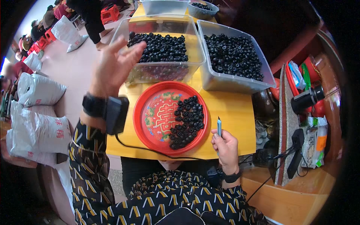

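My left hand is raised at the near left corner of a clear plastic bin, fingers stretched apart with nothing visible in them. A layer of small black ring-shaped pieces fills part of that bin. Between the fingers of my right hand is a slim light-blue tool with a dark pointed tip, held upright at the right of the tray. The round red tray has a patterned floor; more black ring-shaped pieces lie loose over its right half.
A second plastic bin full of black pieces stands at the right on the yellow table. White sacks line the left floor. A shelf with a black cylinder and cables is at the right. Other people sit far left.
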A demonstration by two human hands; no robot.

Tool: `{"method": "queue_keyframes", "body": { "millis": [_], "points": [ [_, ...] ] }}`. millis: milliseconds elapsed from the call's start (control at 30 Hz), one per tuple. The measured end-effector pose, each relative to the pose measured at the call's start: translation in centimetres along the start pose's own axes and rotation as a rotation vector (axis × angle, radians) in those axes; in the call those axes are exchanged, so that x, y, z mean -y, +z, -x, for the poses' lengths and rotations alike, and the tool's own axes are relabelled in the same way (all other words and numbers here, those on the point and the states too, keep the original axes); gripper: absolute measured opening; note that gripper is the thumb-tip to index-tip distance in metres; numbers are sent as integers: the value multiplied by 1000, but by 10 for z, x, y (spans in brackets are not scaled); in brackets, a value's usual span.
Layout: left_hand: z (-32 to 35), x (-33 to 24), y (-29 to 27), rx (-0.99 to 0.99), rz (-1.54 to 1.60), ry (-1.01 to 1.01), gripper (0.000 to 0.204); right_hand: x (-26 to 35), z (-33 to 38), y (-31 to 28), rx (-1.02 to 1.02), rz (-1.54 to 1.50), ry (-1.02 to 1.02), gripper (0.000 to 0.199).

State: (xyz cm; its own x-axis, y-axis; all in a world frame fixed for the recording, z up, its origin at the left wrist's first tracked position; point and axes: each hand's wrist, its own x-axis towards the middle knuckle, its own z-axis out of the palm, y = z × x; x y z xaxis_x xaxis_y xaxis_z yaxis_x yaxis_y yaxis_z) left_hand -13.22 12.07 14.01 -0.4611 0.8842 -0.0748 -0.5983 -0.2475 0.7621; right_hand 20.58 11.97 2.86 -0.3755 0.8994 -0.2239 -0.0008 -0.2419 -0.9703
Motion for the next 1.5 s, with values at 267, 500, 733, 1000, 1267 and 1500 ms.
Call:
{"method": "queue_keyframes", "body": {
  "millis": [267, 500, 733, 1000, 1267, 1500],
  "points": [
    [109, 123, -22, 193, -993, -229, 12, -26, -4, -20, -42, 35, 62, 16],
    [120, 159, -41, 361, -1419, 424, 16, -26, -5, -17, -7, 101, 63, 19],
    [118, 162, -40, 444, -1407, 401, 16, -33, -3, -16, 16, 146, 7, 18],
    [119, 159, -44, 466, -1392, 445, 17, -27, -1, -7, 22, 264, -15, 20],
    [142, 140, -45, 224, -166, -309, 19, -13, 10, 9, 147, 350, -181, 26],
    [152, 148, -55, 197, 309, -289, 16, 4, 19, 40, 271, 506, -322, 22]
  ]
}}
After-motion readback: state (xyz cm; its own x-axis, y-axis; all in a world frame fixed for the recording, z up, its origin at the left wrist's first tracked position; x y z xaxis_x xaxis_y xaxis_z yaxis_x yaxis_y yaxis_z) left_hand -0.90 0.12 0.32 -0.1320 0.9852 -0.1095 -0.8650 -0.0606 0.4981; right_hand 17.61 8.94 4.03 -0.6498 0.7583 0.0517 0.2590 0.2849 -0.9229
